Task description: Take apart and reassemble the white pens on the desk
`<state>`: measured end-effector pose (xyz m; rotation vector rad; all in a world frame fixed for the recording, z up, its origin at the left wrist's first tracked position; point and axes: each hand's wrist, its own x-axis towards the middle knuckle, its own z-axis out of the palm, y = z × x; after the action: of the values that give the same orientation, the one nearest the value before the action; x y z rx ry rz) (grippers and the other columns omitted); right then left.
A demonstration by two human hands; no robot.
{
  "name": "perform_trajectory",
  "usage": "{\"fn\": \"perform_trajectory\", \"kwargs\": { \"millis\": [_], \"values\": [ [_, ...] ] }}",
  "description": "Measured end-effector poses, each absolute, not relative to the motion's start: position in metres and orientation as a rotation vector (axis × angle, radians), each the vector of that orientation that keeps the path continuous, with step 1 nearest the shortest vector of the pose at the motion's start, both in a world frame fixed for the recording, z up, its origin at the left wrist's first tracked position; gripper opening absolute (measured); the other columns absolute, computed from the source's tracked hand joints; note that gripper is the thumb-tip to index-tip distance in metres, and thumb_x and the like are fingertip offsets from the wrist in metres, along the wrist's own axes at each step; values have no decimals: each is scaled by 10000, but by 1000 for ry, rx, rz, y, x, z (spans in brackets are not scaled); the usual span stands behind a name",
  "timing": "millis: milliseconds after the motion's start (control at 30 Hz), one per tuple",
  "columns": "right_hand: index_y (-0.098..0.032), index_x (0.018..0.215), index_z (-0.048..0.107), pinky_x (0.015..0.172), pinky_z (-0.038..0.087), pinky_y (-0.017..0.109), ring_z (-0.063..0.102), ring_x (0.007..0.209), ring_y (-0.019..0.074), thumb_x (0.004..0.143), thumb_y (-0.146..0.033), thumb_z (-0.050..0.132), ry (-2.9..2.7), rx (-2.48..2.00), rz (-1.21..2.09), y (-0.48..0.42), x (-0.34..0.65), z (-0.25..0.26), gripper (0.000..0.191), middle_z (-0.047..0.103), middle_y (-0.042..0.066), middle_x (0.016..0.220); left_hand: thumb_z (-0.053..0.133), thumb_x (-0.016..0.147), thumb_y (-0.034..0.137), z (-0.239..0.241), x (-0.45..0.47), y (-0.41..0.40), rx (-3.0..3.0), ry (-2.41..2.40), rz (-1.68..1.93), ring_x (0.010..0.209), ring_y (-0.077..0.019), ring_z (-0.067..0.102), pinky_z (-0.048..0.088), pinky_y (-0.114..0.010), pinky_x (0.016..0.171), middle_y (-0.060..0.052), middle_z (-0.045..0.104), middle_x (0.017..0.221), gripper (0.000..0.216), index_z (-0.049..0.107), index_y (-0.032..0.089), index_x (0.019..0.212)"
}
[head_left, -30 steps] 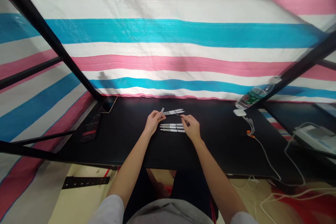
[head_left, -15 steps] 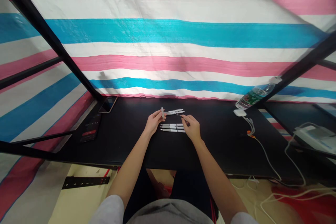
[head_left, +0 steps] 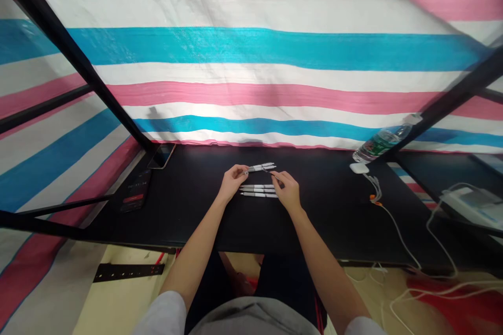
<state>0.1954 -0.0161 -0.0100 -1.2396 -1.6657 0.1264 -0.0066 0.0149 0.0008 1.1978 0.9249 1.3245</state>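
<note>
Several white pens (head_left: 257, 190) lie side by side on the black table (head_left: 196, 209), with two more (head_left: 261, 167) just behind them. My left hand (head_left: 231, 182) pinches a small white pen part at its fingertips, close to the left end of the back pens. My right hand (head_left: 288, 191) pinches a thin dark refill-like piece near the right ends of the pens.
A phone (head_left: 162, 156) and a dark calculator-like device (head_left: 135, 191) sit at the table's left end. At the right stand a water bottle (head_left: 381, 142), a white charger (head_left: 358, 168) and white cables (head_left: 396, 225). A striped tarp (head_left: 251, 52) hangs behind, framed by black bars.
The small white part in my left hand swung from upright down toward the pens' left end. My right hand has hardly moved.
</note>
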Motion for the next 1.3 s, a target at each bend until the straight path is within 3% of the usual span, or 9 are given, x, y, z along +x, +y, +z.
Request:
{"fn": "perform_trajectory", "kwargs": {
  "millis": [267,533,700,1300],
  "values": [
    [-212,995,722,652,473,256,529,612,126,926,-284,491,-1669,-1246,142,-17,195,-8,252,609,23,747,765,691,286,0,-6,15,1210,857,1297,1007,-200,628,446,-346,940,-77,693,972,234,611,162,815],
    [-221,1014,726,667,477,264,537,631,133,927,-282,486,-1692,-1250,141,-17,195,-9,262,620,28,754,786,679,344,2,-5,15,1167,979,1300,716,-131,623,512,-296,756,-31,693,835,336,689,161,943],
    [-226,1016,729,694,484,271,563,682,145,922,-265,499,-1702,-1244,121,-16,195,-9,252,625,29,759,783,682,376,1,-6,16,1202,1019,1313,700,-143,643,518,-294,728,-32,687,753,306,665,147,848],
    [-247,1007,739,714,486,289,579,735,168,933,-267,502,-1799,-1257,75,-16,195,-11,249,640,32,757,698,759,364,-3,-10,16,1382,1101,1239,637,-136,584,452,-247,626,-13,642,674,228,715,169,875]
  ]
}}
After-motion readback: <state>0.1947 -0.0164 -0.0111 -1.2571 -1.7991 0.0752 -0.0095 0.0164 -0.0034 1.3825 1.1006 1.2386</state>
